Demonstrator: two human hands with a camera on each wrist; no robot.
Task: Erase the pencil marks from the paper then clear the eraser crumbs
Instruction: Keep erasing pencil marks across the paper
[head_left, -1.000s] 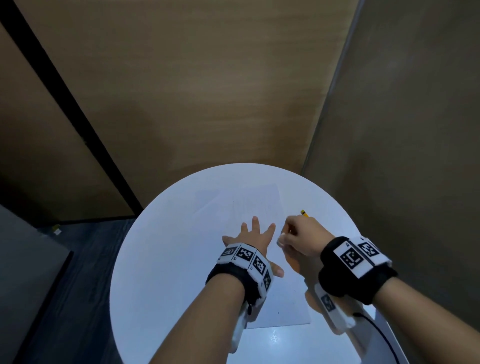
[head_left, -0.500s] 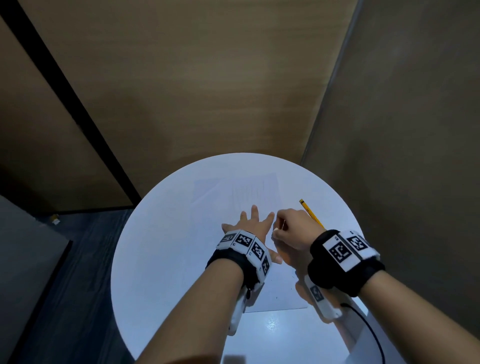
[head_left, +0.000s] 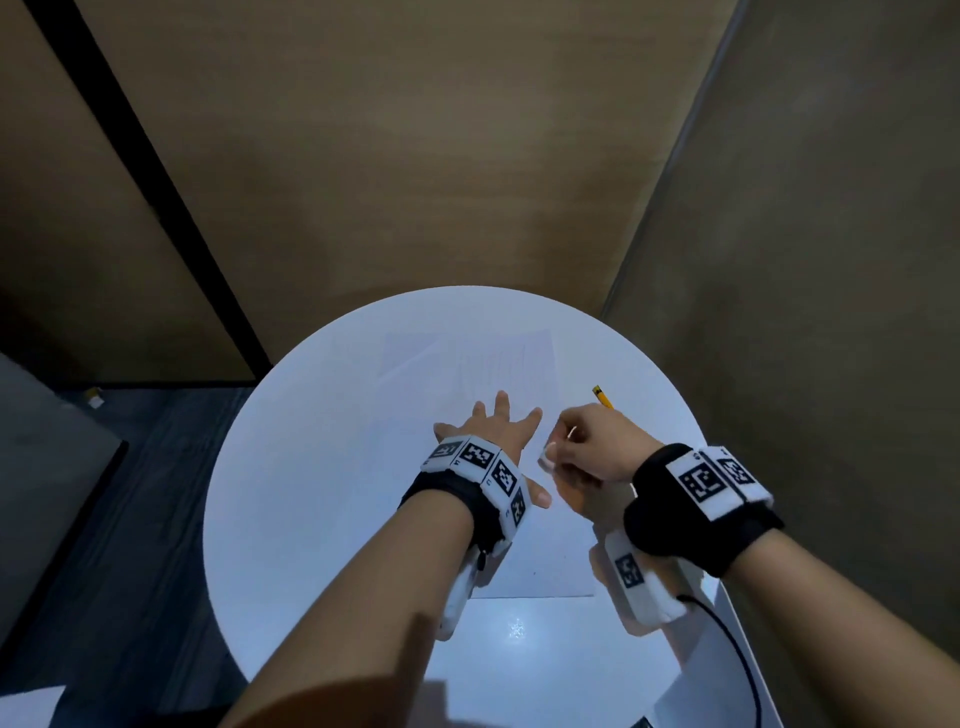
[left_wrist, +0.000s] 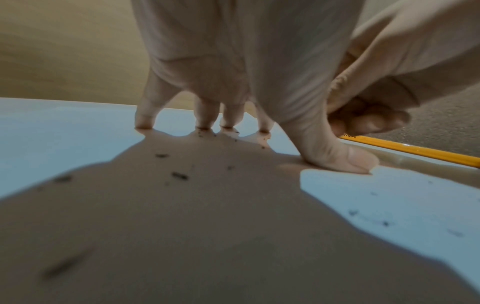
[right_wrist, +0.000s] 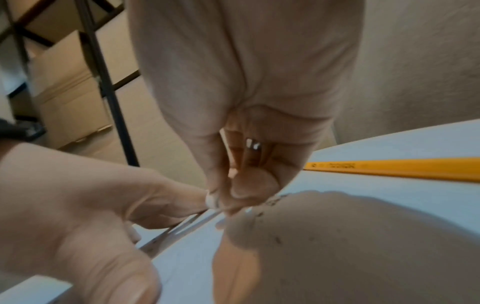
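right hand (head_left: 587, 447) has drawn back toward the left thumb | fingers pinch a small white eraser (head_left: 546, 459) | left hand (head_left: 493, 431) splayed flat on paper (head_left: 524, 561) | crumbs (left_wrist: 179, 175) under fingers: clearing remains.

Round white table (head_left: 291, 519) bearing paper (head_left: 540, 561), yellow pencil (head_left: 602, 397), dark eraser crumbs (left_wrist: 179, 175).

Left hand (head_left: 491, 431) lies flat, fingers spread; right hand (head_left: 592, 447) beside it is curled (fingertips pinched together).

Pencil (head_left: 602, 397) lies right of paper (head_left: 467, 364) on table (head_left: 291, 467).
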